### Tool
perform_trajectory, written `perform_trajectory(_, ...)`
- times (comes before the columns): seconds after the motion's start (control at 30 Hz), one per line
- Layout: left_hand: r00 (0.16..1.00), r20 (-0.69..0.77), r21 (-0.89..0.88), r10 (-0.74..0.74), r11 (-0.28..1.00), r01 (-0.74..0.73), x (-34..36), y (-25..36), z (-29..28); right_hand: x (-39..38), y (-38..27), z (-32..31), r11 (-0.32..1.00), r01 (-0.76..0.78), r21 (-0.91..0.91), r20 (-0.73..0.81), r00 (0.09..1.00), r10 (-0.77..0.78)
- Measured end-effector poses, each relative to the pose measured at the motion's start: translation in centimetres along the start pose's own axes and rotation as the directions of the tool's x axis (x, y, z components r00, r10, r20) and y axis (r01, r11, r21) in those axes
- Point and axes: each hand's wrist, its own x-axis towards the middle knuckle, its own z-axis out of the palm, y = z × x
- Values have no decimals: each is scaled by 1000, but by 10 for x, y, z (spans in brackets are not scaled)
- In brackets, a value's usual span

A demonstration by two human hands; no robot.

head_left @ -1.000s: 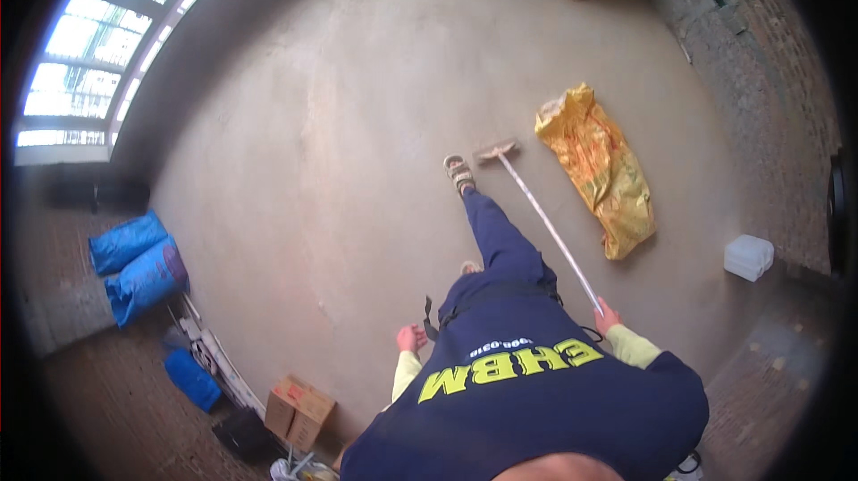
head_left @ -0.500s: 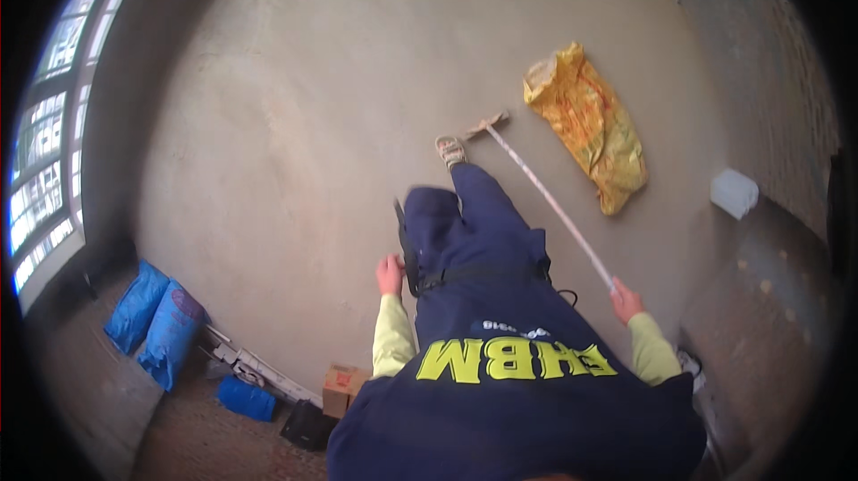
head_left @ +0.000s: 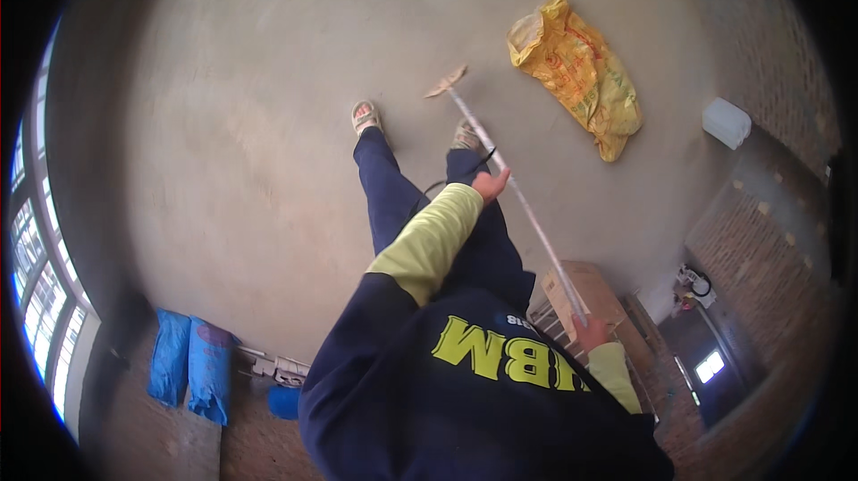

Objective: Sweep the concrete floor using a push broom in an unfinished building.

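A long-handled tool runs slantwise across the front of me, with a pale, speckled pole (head_left: 534, 215) and a flat crosswise head (head_left: 446, 81) resting on the floor just beyond my feet. Around the middle of the pole my left hand (head_left: 491, 184) is closed, its arm reaching across my body. My right hand (head_left: 591, 333) grips the pole's near end, low at my right side. Whether the head is a rake or a scraper I cannot make out. A crumpled yellow woven sack (head_left: 585, 83) lies to the right of the head.
Smooth grey-brown floor (head_left: 241, 141) spreads ahead. A white plastic jug (head_left: 727, 122) stands at the right by a brick wall (head_left: 760, 231). Close behind my right hand is a cardboard box (head_left: 590, 289). Blue sacks (head_left: 208, 369) lie at the lower left, below barred windows (head_left: 40, 257).
My left hand has left my side and taken hold of the pole's middle. My feet have stepped apart, and the tool's head has shifted up and left in view.
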Motion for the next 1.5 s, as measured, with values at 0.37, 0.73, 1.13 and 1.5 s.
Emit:
perform_trajectory(0.37,913,-322,-803,-249,583,-124,105,31,161,63,128,28,958,-64,278,348,937,-39)
perform_trajectory(0.73,855,-490,-458,-168,885,-88,205,34,188,226,165,40,950,32,310,290,949,-127)
perform_trajectory(1.13,640,-758,-144,126,924,-353,313,106,-20,353,-16,54,840,305,448,55,929,-367)
perform_trajectory(1.5,718,-687,-170,113,935,-310,216,73,99,221,91,40,830,135,541,176,947,-269)
